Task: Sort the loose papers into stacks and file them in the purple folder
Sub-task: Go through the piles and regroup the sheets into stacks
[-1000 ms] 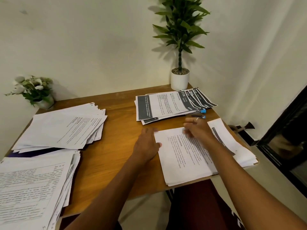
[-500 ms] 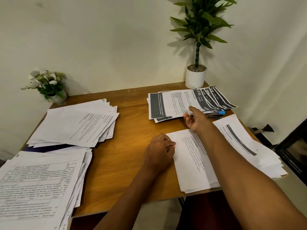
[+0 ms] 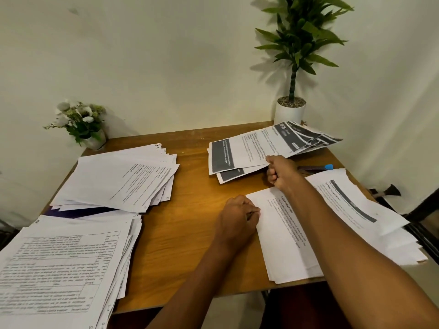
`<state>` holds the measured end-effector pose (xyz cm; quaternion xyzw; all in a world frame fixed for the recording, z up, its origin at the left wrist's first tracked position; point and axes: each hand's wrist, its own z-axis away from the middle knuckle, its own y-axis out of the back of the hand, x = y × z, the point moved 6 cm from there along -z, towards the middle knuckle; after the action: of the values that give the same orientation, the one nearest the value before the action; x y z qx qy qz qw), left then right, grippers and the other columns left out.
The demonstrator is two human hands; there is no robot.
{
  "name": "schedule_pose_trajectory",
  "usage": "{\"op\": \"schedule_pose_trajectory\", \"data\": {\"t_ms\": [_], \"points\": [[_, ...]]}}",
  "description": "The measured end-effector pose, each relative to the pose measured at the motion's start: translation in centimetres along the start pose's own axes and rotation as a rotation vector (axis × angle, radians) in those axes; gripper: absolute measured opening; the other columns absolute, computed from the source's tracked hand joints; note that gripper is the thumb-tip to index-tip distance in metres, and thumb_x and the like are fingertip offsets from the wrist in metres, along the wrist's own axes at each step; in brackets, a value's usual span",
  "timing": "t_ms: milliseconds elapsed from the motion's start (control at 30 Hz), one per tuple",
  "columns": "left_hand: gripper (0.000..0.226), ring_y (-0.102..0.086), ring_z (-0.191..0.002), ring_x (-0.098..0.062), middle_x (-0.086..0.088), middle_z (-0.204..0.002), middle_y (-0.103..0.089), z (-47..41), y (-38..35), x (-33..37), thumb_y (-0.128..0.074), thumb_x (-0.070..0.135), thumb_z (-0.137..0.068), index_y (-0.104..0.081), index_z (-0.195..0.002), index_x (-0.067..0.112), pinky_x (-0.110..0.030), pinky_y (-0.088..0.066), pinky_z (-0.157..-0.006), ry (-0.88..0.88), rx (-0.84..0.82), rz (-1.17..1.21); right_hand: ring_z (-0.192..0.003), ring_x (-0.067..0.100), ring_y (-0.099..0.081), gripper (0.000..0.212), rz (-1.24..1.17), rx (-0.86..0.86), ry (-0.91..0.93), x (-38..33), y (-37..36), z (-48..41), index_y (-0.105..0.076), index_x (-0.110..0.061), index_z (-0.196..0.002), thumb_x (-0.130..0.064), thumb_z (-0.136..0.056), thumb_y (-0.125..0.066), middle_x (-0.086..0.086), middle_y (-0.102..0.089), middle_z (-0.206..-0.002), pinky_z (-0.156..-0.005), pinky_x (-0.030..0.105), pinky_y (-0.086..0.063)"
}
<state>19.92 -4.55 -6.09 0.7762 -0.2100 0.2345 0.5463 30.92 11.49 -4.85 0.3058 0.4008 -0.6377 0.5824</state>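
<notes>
Purple folder (image 3: 78, 211) sat at 9 o'clock, mostly buried under the left paper piles (image 3: 118, 179). Left hand (image 3: 237, 217) was curled at the left edge of the near stack (image 3: 285, 238); couldn't tell if it gripped. Right hand (image 3: 280, 173) pinched the near edge of the fanned banner sheets (image 3: 256, 148) at 1 o'clock: light, floppy, slippery, so probably best squared up and held along a long edge.

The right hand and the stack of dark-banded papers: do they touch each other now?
Touching. The head view shows the right hand gripping the near edge of the dark-banded papers; the edge runs into its curled fingers with no gap.
</notes>
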Motion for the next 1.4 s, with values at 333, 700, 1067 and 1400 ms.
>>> {"op": "schedule_pose_trajectory", "data": {"t_ms": [333, 700, 1067, 1400], "points": [[0.024, -0.072, -0.093, -0.018, -0.002, -0.113, -0.073, 2.8, 2.8, -4.1, -0.057, 0.009, -0.101, -0.066, -0.120, 0.021, -0.031, -0.061, -0.083, 0.624, 0.197, 0.964, -0.056, 0.013, -0.039, 0.011, 0.085, -0.373, 0.197, -2.0, 0.3, 6.6, -0.068, -0.012, -0.105, -0.019, -0.096, -0.067, 0.000, -0.050, -0.066, -0.055, 0.027, -0.034], [0.078, -0.061, -0.122, -0.046, -0.023, -0.139, -0.059, 5.9, 12.9, -7.3, -0.040, 0.075, -0.094, -0.061, -0.139, 0.015, -0.063, -0.047, -0.101, 0.687, -0.233, 1.630, -0.101, 0.026, -0.074, 0.033, 0.383, -0.594, -0.001, 2.9, -1.4, 10.3, -0.061, -0.011, -0.131, -0.010, -0.100, -0.050, 0.007, -0.076, -0.114, -0.092, 0.041, -0.058], [0.023, -0.076, -0.086, -0.017, 0.000, -0.105, -0.077, 5.9, 12.6, -11.0, -0.063, 0.009, -0.099, -0.064, -0.117, 0.022, -0.036, -0.062, -0.071, 0.683, 0.142, 0.842, -0.102, 0.032, -0.073, 0.036, 0.361, -0.501, 0.080, 6.4, -3.2, 10.0, -0.057, -0.012, -0.127, -0.009, -0.093, -0.068, 0.009, -0.076, -0.113, -0.093, 0.052, -0.057], [0.017, -0.076, -0.089, -0.015, 0.005, -0.101, -0.077, 7.5, 11.6, -11.3, -0.062, 0.029, -0.100, -0.066, -0.115, 0.022, -0.030, -0.062, -0.070, 0.479, 0.270, 0.637, -0.102, 0.021, -0.073, 0.039, 0.075, -0.178, 0.457, 7.3, -1.1, 9.1, -0.067, -0.022, -0.115, 0.000, -0.085, -0.077, -0.003, -0.077, -0.107, -0.085, 0.040, -0.061]]}}
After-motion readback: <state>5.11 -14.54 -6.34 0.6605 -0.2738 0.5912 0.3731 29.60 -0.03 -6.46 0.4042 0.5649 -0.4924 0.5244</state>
